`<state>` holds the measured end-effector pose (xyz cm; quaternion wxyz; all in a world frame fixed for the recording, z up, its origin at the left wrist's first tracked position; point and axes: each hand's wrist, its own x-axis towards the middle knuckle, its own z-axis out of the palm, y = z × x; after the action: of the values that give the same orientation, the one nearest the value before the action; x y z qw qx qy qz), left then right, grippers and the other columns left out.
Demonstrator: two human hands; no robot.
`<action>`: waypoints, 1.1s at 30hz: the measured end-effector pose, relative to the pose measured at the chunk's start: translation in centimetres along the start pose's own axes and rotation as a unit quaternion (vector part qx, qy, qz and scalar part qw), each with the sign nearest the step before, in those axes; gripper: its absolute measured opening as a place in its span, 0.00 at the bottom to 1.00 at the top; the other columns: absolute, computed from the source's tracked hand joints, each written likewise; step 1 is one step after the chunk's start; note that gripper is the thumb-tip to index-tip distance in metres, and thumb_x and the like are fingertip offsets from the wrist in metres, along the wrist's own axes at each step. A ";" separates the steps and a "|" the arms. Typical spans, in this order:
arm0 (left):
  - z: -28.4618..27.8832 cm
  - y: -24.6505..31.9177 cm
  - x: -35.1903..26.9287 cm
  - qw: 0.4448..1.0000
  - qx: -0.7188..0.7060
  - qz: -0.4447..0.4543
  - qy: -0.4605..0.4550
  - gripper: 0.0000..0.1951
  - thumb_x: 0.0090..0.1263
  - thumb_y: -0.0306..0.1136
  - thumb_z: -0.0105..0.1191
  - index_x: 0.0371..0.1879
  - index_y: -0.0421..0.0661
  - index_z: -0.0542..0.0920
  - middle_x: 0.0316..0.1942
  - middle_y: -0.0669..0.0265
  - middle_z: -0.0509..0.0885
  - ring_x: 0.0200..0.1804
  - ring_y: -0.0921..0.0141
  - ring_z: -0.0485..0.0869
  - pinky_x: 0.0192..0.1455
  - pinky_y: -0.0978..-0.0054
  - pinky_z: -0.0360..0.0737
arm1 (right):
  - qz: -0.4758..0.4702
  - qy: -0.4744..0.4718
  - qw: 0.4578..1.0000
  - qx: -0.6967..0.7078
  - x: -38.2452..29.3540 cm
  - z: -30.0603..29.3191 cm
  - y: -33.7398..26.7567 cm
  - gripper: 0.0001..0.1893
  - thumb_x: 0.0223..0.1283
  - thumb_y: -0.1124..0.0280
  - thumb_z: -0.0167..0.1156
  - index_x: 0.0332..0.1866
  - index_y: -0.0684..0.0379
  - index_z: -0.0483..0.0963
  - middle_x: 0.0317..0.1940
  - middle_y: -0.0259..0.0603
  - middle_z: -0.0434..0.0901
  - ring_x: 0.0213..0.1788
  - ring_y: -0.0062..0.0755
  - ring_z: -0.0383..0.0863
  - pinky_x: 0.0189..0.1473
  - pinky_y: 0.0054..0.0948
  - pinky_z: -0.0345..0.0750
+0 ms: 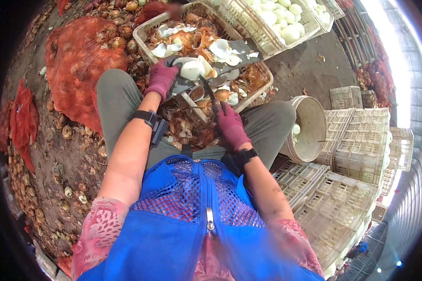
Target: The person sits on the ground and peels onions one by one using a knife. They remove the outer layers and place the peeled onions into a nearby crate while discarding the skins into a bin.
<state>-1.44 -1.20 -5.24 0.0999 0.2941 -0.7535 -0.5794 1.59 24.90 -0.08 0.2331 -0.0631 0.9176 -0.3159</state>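
Note:
My left hand (162, 77), in a magenta work glove, holds a pale, mostly peeled onion (192, 70) above a dark board (240, 52). The board lies across a plastic crate (269, 80). A knife (206, 87) with a dark, curved blade is in my gloved right hand (231, 123), its tip close to the onion's lower side. White onion layers (222, 50) lie on the board's far part. Brown onion skins (206, 40) and more peelings fill the crate around it. The fingers of my left hand are partly hidden behind the onion.
A red mesh sack of onions (82, 66) stands at the left, with loose onions (67, 132) on the dirt floor. Peeled onions (289, 33) fill a crate at the upper right. A white bucket (304, 130) is beside my right knee, near stacked plastic crates (360, 140).

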 end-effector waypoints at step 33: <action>-4.5 12.2 3.7 0.976 0.026 0.161 -0.146 0.24 0.66 0.47 0.57 0.58 0.48 0.77 0.48 0.52 0.85 0.51 0.54 0.83 0.57 0.60 0.78 | -0.212 0.165 0.952 0.148 21.3 -15.8 -20.5 0.22 0.71 0.52 0.54 0.53 0.64 0.71 0.31 0.46 0.81 0.27 0.37 0.81 0.31 0.37 0.76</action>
<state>-6.23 -4.99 6.84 0.0735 0.0838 -0.8124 -0.5723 -25.24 11.71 15.07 0.0131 -0.1678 0.8518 -0.4960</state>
